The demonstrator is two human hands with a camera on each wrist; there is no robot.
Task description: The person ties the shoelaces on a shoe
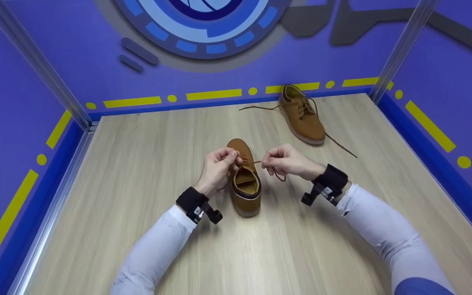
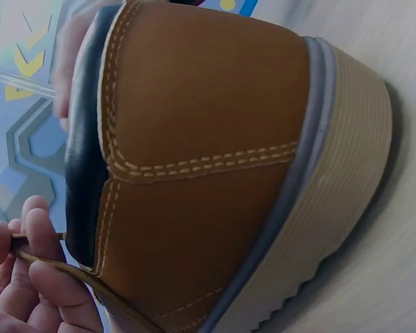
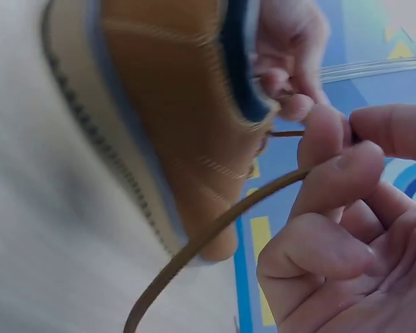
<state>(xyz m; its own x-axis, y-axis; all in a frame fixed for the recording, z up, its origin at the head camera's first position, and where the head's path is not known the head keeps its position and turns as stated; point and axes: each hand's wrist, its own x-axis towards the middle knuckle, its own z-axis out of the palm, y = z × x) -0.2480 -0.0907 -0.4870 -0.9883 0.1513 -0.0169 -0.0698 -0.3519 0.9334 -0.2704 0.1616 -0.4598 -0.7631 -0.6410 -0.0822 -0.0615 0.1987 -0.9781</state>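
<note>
A brown shoe (image 1: pixel 246 200) stands on the table between both hands, its heel toward me and its toe pointing away. Over its lacing my left hand (image 1: pixel 218 166) pinches a brown shoelace (image 2: pixel 80 270) between thumb and fingers, as the left wrist view shows. To the right of the shoe my right hand (image 1: pixel 287 160) pinches the other end of the lace (image 3: pixel 229 216). A short stretch of that lace runs straight from the shoe to the right fingertips, and a loose part hangs below them. The left fingers partly hide the eyelets.
Farther back on the right stands a second brown shoe (image 1: pixel 303 121), its laces spread out to both sides. The wooden table (image 1: pixel 158 164) is bounded by blue-purple walls (image 1: pixel 76 61) at the back and both sides. Each wrist carries a black camera strap.
</note>
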